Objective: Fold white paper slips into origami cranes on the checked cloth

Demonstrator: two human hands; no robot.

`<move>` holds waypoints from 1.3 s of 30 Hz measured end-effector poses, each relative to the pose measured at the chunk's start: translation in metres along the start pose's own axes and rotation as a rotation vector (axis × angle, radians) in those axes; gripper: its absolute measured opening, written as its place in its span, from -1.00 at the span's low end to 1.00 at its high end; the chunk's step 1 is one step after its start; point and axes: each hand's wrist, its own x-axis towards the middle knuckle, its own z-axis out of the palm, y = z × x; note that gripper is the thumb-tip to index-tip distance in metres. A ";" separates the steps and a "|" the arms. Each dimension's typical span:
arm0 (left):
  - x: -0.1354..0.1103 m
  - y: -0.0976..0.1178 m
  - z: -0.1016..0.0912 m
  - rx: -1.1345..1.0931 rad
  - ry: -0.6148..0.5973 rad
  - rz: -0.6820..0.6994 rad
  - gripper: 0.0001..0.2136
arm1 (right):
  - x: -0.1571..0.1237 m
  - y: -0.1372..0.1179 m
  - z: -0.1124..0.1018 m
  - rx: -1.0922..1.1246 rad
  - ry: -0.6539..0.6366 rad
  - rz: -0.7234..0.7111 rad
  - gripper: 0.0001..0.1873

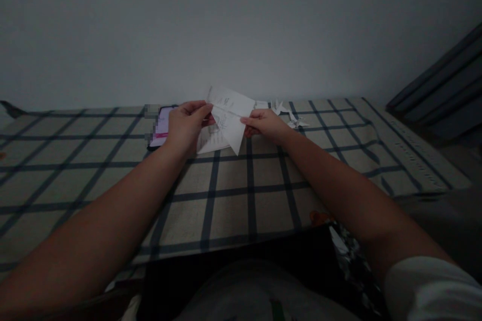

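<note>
A white, printed, angular paper sheet [234, 104] is pinched at the frame's centre by the left hand [188, 121] and the right hand [265, 124]. Folding appears to be in hand, though creases are dim; edges would next need aligning and pressing.

A head-worn camera looks forward and down across the checked cloth [231, 213] toward a wall [241, 25].

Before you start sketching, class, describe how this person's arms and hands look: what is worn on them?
The left hand and right hand are ungloved, with no watch or bracelet visible. The left forearm and right forearm are bare. A loose, pale short sleeve covers the upper right arm; no left sleeve shows.
</note>
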 end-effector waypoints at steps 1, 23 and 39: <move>0.000 0.000 0.000 -0.005 -0.001 0.004 -0.83 | 0.001 0.001 -0.001 0.013 0.004 -0.005 -0.77; 0.002 -0.009 -0.002 -0.016 -0.156 -0.168 -0.76 | 0.006 0.009 -0.005 0.036 0.012 -0.037 -0.78; 0.001 -0.006 0.001 -0.040 -0.130 -0.199 -0.72 | 0.007 0.012 -0.005 0.043 0.012 -0.053 -0.78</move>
